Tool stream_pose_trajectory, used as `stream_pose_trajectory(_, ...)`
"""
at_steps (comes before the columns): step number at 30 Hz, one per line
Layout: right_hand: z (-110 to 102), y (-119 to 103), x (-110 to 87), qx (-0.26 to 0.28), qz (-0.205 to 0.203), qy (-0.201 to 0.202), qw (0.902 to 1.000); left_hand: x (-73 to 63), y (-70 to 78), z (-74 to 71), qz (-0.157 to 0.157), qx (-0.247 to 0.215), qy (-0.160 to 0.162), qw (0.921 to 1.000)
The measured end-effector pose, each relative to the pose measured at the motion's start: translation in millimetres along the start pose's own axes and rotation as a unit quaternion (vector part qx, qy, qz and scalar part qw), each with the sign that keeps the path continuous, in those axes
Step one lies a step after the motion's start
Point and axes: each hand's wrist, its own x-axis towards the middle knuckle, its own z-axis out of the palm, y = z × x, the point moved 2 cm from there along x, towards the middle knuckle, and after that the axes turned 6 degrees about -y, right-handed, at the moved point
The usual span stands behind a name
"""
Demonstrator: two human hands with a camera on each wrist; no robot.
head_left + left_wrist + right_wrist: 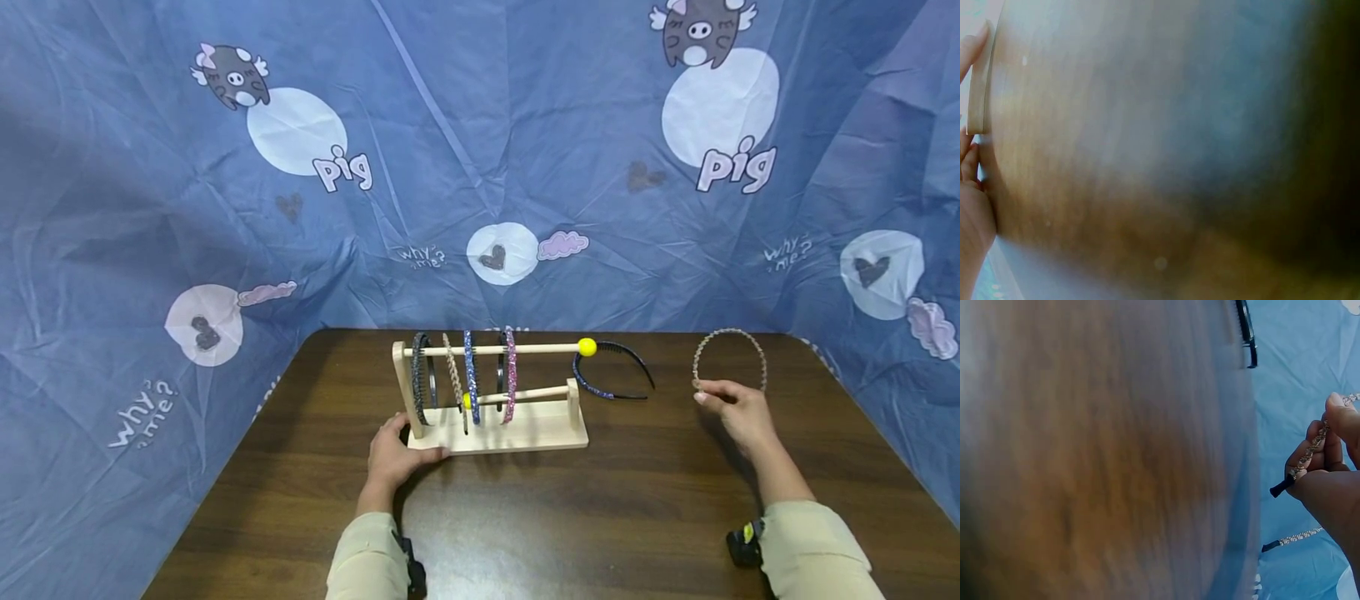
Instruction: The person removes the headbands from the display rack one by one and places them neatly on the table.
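A beaded, pale gold headband (729, 332) is held upright above the right of the table by my right hand (738, 414), pinched near one end. In the right wrist view, thumb and fingers grip the beaded band (1315, 445), its black tip (1282, 486) sticking out. My left hand (393, 458) holds the left end of a wooden stand (517, 435), thumb along the front edge of the base. From the stand's upper rod hang several headbands, among them a black one (417, 379), a braided beige one (453, 375), a glittery blue one (470, 375) and a pink one (511, 375).
A dark blue headband (592, 389) lies on the brown wooden table (562, 517), right of the stand. Yellow balls cap the upper rod (587, 347) and the lower rod (467, 401). Blue printed cloth (450, 167) hangs behind the table and along its sides.
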Motion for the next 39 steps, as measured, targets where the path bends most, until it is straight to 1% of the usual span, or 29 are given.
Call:
stream_pose_trajectory(6, -1.4, 13.9, 8.5, -0.039, 0.017, -0.029, 0.9987, -0.8, 1.7, -0.9, -0.006, -0.002, -0.004, 1.0000)
stream_pose_trajectory(12, -0.7, 22.1, 15.3, -0.079, 0.038, -0.057, 0.9945, -1.4, 2.8, -0.3, -0.015, 0.001, -0.007, 0.9999)
stream_pose_trajectory(19, 1.4, 25.8, 21.5, -0.096, 0.050, -0.095, 0.9896, -0.1, 0.8, 0.6, -0.008, 0.006, -0.004, 0.9999)
stream_pose_trajectory(21, 1.2, 26.5, 23.2, -0.107, 0.053, -0.100, 0.9878, 0.0, 0.8, 0.6, -0.008, 0.007, -0.006, 0.9999)
stream_pose_trajectory(27, 2.2, 23.3, 29.4, -0.134, 0.072, -0.130, 0.9798, -0.6, 2.0, -1.8, -0.005, 0.003, -0.005, 1.0000)
stream_pose_trajectory(30, 3.2, 22.4, 32.8, -0.146, 0.075, -0.134, 0.9773, -0.4, 1.6, -2.2, -0.007, 0.005, -0.005, 1.0000)
stream_pose_trajectory(33, 4.2, 21.7, 34.9, -0.151, 0.067, -0.128, 0.9779, -0.2, 1.3, -1.8, -0.008, 0.007, -0.005, 0.9999)
stream_pose_trajectory(39, 6.4, 22.9, 36.0, -0.136, 0.056, -0.128, 0.9808, -0.9, 2.6, 0.0, -0.006, 0.003, -0.006, 1.0000)
